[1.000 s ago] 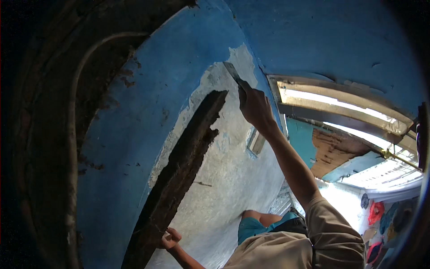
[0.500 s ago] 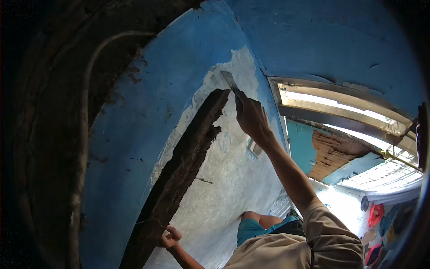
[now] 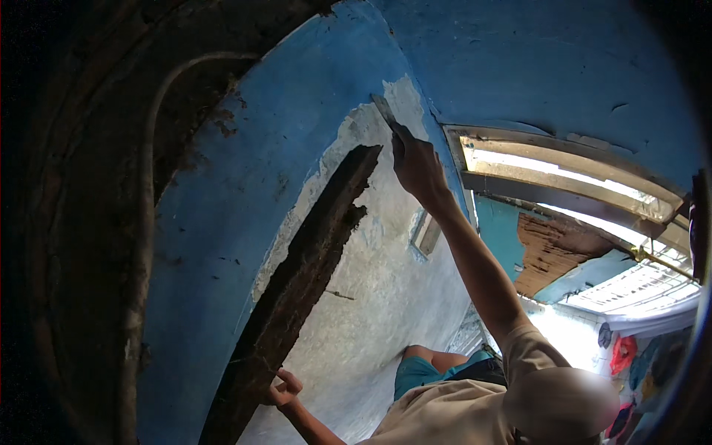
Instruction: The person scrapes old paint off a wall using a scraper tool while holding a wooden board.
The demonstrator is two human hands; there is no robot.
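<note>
A scraper (image 3: 386, 114) is slanting across the upper part of a bare, pale patch (image 3: 393, 274) on the blue wall (image 3: 237, 170), its blade tip reaching the paint's edge. The right hand (image 3: 420, 174) is gripping the handle with fingers wrapped round. Lower down, the left hand (image 3: 285, 388) is resting against a dark, ragged beam (image 3: 293, 285), its fingers partly hidden, so how tightly it is closing, I cannot tell

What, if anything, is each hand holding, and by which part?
Right hand: flat, grey metal scraper, held by its handle. Left hand: at the edge of a long, dark, wooden-looking beam; whether it grips cannot be told.
</note>
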